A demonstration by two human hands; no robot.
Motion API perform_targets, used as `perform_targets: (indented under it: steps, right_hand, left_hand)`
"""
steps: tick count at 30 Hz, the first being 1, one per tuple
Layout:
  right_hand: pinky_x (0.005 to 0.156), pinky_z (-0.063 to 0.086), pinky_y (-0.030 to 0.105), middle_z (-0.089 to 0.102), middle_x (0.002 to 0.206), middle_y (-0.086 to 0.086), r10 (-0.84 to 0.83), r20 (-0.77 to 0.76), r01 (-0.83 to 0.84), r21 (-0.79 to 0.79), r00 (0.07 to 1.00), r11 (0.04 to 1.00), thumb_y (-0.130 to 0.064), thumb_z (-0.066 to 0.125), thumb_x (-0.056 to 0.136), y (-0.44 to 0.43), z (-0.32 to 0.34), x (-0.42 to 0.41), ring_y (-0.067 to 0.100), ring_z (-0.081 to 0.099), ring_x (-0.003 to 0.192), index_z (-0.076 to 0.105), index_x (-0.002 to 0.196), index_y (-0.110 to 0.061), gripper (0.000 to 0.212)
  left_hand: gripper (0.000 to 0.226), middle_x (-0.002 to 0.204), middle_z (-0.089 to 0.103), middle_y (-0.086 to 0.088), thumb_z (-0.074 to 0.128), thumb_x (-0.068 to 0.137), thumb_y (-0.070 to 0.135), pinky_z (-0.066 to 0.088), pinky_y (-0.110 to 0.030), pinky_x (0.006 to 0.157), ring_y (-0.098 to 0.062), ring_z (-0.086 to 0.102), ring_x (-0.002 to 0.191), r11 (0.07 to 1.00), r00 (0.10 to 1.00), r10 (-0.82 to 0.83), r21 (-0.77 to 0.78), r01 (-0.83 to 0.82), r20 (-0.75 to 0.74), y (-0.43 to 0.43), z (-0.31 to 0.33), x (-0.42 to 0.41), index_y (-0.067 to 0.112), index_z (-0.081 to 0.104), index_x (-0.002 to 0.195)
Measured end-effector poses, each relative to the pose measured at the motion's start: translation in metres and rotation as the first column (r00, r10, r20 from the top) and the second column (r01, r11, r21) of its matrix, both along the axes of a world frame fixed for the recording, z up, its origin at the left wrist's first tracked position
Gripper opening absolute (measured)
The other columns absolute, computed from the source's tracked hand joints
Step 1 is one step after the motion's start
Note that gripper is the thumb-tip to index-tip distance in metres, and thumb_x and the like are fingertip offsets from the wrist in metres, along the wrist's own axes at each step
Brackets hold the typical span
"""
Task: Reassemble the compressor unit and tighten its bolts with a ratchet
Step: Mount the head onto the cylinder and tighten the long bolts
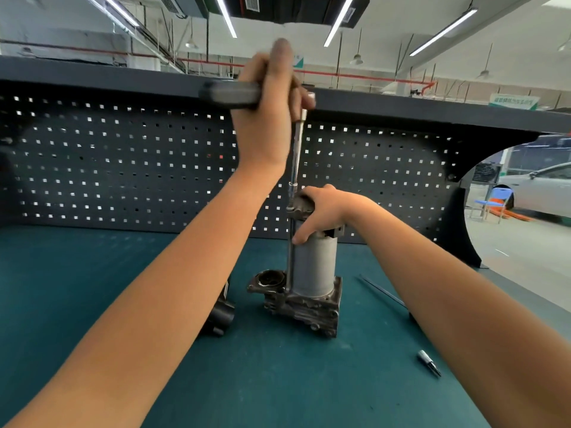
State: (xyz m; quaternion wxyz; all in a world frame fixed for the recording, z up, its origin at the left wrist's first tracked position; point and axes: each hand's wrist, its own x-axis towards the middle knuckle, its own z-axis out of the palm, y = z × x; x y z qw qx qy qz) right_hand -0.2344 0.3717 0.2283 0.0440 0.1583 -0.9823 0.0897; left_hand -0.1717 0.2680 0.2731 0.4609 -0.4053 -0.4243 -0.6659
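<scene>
A dark pegboard [123,168] with square holes stands along the back edge of a green mat [92,273]. Above the pegboard runs a dark shelf [401,106], and higher up hang long strip lights [445,30]. Right of the pegboard stand 1 white car [537,189] and 1 blue chair [491,202]. In front of the pegboard, toward its right end, 1 small metal bit [429,362] lies on the mat.

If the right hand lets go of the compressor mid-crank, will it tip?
Probably tippy: the compressor unit stands tall on a narrow base, and the ratchet pulls sideways high above it. It looks like cast metal, so likely heavy; the right hand gripping its top steadies it.
</scene>
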Motion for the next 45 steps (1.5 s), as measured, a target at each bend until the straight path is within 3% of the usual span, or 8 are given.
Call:
perform_targets:
  steps: [4,11,17,21,26,34,40,45]
  right_hand:
    - [0.079,0.044,0.035,0.027,0.138,0.010,0.019,0.005,-0.019,-0.057,1.000,0.998,-0.041,0.079,0.065,0.001,-0.002,-0.002,0.033,0.042,0.116,0.025,0.144,-0.025,0.097]
    - [0.084,0.044,0.035,0.029,0.139,0.008,0.070,0.005,-0.069,-0.066,0.998,0.995,-0.038,0.080,0.065,0.005,-0.001,-0.005,0.032,0.041,0.121,0.023,0.145,-0.026,0.099]
    - [0.084,0.044,0.034,0.027,0.137,0.009,0.047,0.014,-0.045,-0.097,0.999,0.994,-0.041,0.079,0.065,0.005,-0.003,-0.007,0.030,0.040,0.115,0.023,0.145,-0.029,0.098]
    - [0.085,0.045,0.035,0.030,0.137,0.009,0.058,-0.014,-0.059,-0.096,0.998,0.994,-0.040,0.079,0.064,0.005,-0.003,-0.007,0.030,0.041,0.118,0.026,0.144,-0.028,0.097]
    - [0.083,0.048,0.036,0.034,0.137,0.006,0.104,0.006,-0.102,-0.113,0.995,0.988,-0.037,0.080,0.064,0.006,-0.002,-0.008,0.027,0.045,0.113,0.027,0.144,-0.026,0.096]
    - [0.085,0.041,0.033,0.032,0.132,0.003,0.165,-0.012,-0.165,-0.089,0.986,0.982,-0.035,0.080,0.066,0.008,-0.002,-0.001,0.026,0.039,0.119,0.028,0.143,-0.027,0.094]
    - [0.088,0.041,0.035,0.031,0.133,0.005,0.148,-0.025,-0.150,-0.079,0.989,0.986,-0.043,0.080,0.064,0.007,-0.006,-0.004,0.027,0.040,0.118,0.025,0.144,-0.027,0.098]
    - [0.104,0.039,0.043,0.033,0.142,0.005,0.122,0.040,-0.117,-0.121,0.992,0.986,-0.043,0.081,0.063,0.011,0.001,-0.009,0.028,0.039,0.126,0.026,0.145,-0.025,0.101]
  left_hand:
    - [0.046,0.036,0.034,0.006,0.039,0.098,0.019,0.049,-0.027,0.072,-0.011,0.041,0.041,0.935,0.942,-0.310,0.223,0.277,0.126,-0.016,0.013,-0.010,0.013,0.042,0.053]
    - [0.051,0.032,0.030,0.005,0.039,0.095,0.024,0.048,-0.021,0.052,-0.008,0.035,0.027,0.559,0.567,-0.808,0.512,0.652,0.160,-0.050,0.021,-0.031,0.008,0.046,0.047]
    - [0.035,0.036,0.038,0.009,0.038,0.095,0.016,0.051,-0.024,0.063,-0.009,0.047,0.040,0.957,0.938,-0.286,0.014,0.289,0.196,-0.016,0.008,-0.008,0.013,0.042,0.061]
    - [0.029,0.041,0.046,0.011,0.042,0.092,0.009,0.046,-0.022,0.059,-0.001,0.053,0.046,0.985,0.993,0.110,-0.130,-0.113,-0.031,0.006,-0.005,0.001,0.020,0.045,0.065]
    - [0.047,0.036,0.034,0.007,0.038,0.099,0.018,0.049,-0.028,0.074,-0.011,0.040,0.041,0.950,0.962,-0.238,0.239,0.203,0.132,-0.025,0.007,-0.005,0.013,0.040,0.052]
    - [0.045,0.032,0.029,0.005,0.042,0.093,0.017,0.047,-0.022,0.053,-0.009,0.035,0.030,0.671,0.648,-0.728,0.430,0.605,0.225,-0.049,0.023,-0.028,0.009,0.046,0.049]
    - [0.035,0.035,0.032,0.006,0.043,0.092,0.015,0.052,-0.025,0.063,-0.010,0.040,0.038,0.874,0.812,-0.485,0.140,0.466,0.326,-0.030,0.020,-0.013,0.012,0.044,0.057]
    - [0.028,0.046,0.053,-0.001,0.047,0.090,0.016,0.047,-0.020,0.061,0.002,0.055,0.047,0.921,0.967,0.235,-0.296,-0.253,-0.095,-0.005,0.000,0.004,0.007,0.054,0.064]
